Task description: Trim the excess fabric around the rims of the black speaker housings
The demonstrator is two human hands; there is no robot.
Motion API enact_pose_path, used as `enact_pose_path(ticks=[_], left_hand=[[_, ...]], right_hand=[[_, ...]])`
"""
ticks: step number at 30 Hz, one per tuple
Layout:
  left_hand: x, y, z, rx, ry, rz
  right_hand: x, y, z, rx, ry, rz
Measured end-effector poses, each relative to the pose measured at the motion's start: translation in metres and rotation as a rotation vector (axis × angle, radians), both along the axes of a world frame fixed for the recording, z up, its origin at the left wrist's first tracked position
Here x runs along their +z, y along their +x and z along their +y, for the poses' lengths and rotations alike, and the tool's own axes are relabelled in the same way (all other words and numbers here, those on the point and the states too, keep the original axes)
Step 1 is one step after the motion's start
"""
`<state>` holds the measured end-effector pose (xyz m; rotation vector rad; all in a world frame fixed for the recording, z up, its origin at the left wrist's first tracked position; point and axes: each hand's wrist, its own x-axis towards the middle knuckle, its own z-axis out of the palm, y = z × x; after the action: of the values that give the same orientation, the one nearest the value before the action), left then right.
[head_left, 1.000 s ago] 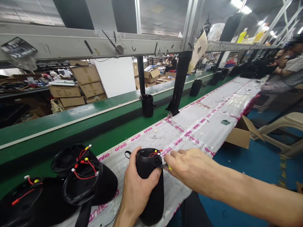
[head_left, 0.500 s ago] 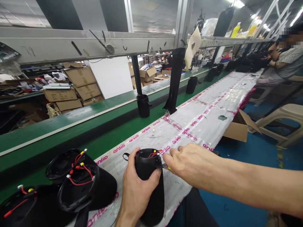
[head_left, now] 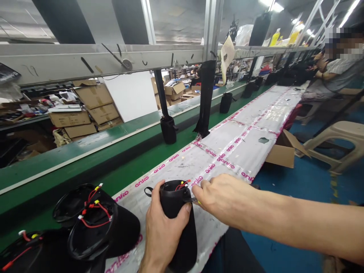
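Case [head_left: 186, 235]: held at lower centre, open-topped, red wires [head_left: 182, 184] exposed
Left hand [head_left: 163, 233]: wrapped around the case
Right hand [head_left: 218, 197]: tool [head_left: 199, 202] pinched at the rim [head_left: 170, 193]; completion there cannot be told
Other cases [head_left: 125, 225]: grouped at lower left, unclosed, wires showing

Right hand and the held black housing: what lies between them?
In the head view, a tool showing a grey end and some yellow spans the narrow gap from the right hand to the black housing, meeting it near the rim.
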<state>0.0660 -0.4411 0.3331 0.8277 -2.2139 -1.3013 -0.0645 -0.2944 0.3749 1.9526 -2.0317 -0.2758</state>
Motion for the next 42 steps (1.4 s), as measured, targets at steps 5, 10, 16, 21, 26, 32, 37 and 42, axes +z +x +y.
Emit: enact_pose_path(ticks=[5,10,16,21,26,32,37,42], left_hand=[[0.002,0.001,-0.003,-0.038,0.106,0.118],[-0.007,-0.001,-0.014,-0.077,0.265,0.192],[-0.014,0.0,-0.017,0.039,0.308,0.226],[-0.014,0.002,-0.017,0.079,0.229,0.218],[-0.008,0.003,-0.012,0.05,0.261,0.214],[-0.001,0.003,-0.006,0.106,0.198,0.164],[-0.006,0.002,-0.004,0.177,0.064,0.144],[-0.01,0.0,0.0,0.221,-0.05,0.126]], right_hand=[[-0.017,-0.004,-0.004,-0.098,-0.109,-0.115],[-0.011,0.0,-0.003,-0.144,-0.174,-0.324],[0.003,0.02,-0.002,-0.336,-0.306,-0.464],[-0.009,0.032,-0.01,-0.33,-0.272,-0.392],[-0.012,0.034,-0.014,-0.308,-0.286,-0.376],[-0.009,0.036,-0.015,-0.362,-0.227,-0.428],[-0.01,0.041,-0.015,-0.4,-0.204,-0.367],[-0.004,0.044,-0.013,-0.373,-0.176,-0.319]])
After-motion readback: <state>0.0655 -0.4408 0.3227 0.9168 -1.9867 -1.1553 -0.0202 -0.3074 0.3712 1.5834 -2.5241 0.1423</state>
